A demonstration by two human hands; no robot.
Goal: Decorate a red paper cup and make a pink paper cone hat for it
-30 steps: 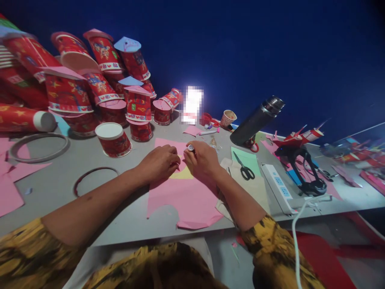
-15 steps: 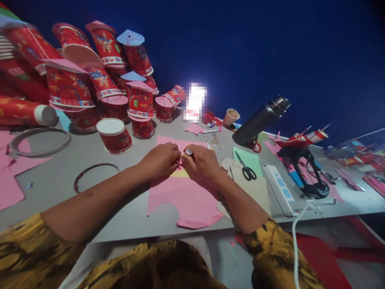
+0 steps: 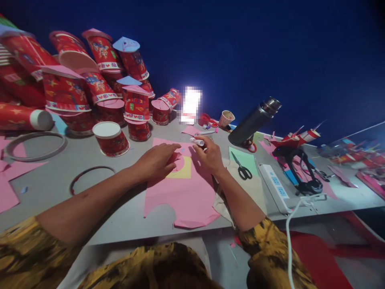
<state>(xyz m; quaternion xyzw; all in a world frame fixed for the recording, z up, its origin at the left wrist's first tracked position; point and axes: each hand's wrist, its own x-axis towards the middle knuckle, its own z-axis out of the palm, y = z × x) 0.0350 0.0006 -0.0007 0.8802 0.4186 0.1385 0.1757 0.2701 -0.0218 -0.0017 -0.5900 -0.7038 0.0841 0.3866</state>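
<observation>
My left hand [image 3: 159, 160] rests on a small pink paper piece [image 3: 179, 163] with a rounded edge, its fingers stretched out and the thumb apart. Beneath that piece lies a yellow paper square [image 3: 184, 170], and below both is a large pink sheet [image 3: 180, 196] with curved cut-outs. Between the thumb and fingers of my right hand [image 3: 209, 154] is a short white tube [image 3: 197, 141], tilted, just above the paper. Whether it is a marker or a glue stick, I cannot tell. The left fingers partly cover the small pink piece.
Stacked red paper cups [image 3: 67, 90] with paper cone tops fill the left back. A single red cup [image 3: 110, 138] stands nearer. To the right are scissors [image 3: 242, 168], a dark thermos [image 3: 254, 122], a power strip [image 3: 275, 188] and a black strapped headset [image 3: 297, 170]. A lit, blurred-out screen [image 3: 191, 105] stands behind.
My hands have moved apart. The left fingers have straightened onto the paper, and the right hand has lifted the white tube up and away, uncovering more of the yellow paper.
</observation>
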